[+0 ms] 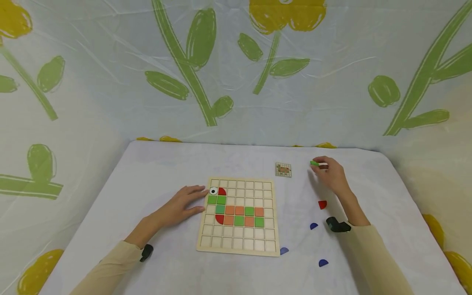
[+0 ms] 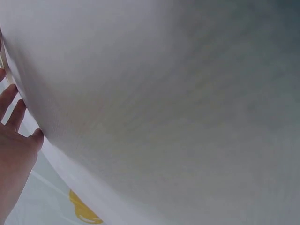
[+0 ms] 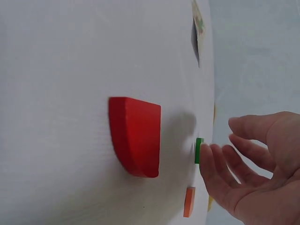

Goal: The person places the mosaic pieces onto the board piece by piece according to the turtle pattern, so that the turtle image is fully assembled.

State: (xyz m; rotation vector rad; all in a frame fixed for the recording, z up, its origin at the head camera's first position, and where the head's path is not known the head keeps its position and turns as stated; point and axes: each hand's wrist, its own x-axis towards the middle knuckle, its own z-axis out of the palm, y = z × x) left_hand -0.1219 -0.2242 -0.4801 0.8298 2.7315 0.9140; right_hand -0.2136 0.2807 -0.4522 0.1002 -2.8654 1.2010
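Observation:
A pale wooden grid board (image 1: 265, 186) holds red, green and orange pieces and a round eye piece (image 1: 213, 191) in its cells. My left hand (image 1: 180, 207) rests with relaxed, spread fingers at the board's left edge; in the left wrist view only part of that hand (image 2: 18, 136) shows. Beyond the board at the right, my right hand (image 1: 330, 172) reaches over the table, its fingers loosely bent. A small green block (image 3: 198, 151) is right at its fingertips, partly covered by them. Between thumb and index finger nothing shows in the right wrist view.
A small picture card (image 1: 283, 169) lies behind the board. A red quarter-round piece (image 1: 322, 204) lies below the right hand, an orange block (image 3: 189, 201) close to the green one. Several blue rounded pieces (image 1: 323, 263) are scattered right of the board. Flowered cloth (image 1: 228, 110) rises behind the table.

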